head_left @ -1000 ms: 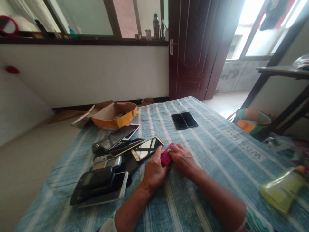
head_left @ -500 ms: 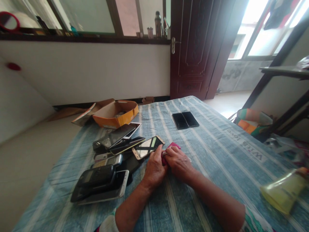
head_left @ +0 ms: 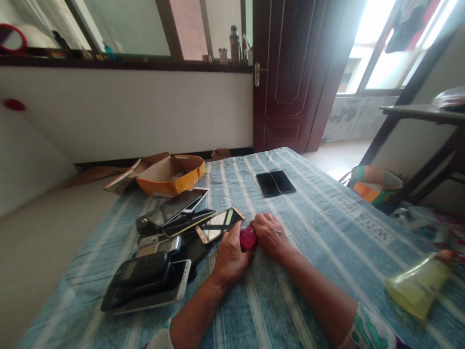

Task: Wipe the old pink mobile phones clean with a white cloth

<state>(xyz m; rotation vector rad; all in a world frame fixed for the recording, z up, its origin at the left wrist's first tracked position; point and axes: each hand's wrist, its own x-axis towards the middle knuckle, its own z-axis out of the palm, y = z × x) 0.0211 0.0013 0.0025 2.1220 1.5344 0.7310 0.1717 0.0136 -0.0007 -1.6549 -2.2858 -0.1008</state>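
Observation:
A small, rounded pink mobile phone [head_left: 248, 238] is between my two hands, just above the striped cloth. My left hand [head_left: 231, 252] is closed round its left side and underside, thumb along the edge. Curled over its upper right edge are the fingers of my right hand [head_left: 271, 236], which hide part of it. Left of my hands, a gold-framed phone [head_left: 220, 225] lies face up, close to my left fingertips. Beyond it is a loose pile of several old phones, among them a dark one [head_left: 170, 209] and a silver keypad phone [head_left: 160, 245].
An open orange cardboard box [head_left: 170, 177] stands at the far left of the cloth [head_left: 312, 291]. Two black phones [head_left: 276, 183] lie side by side farther back. A yellow see-through pouch [head_left: 417, 283] is at the right. Behind stands a dark red door [head_left: 286, 72].
The pink phone has turned so that its broad face shows between my hands. My right hand has shifted off its face to the upper right edge. The view has moved slightly.

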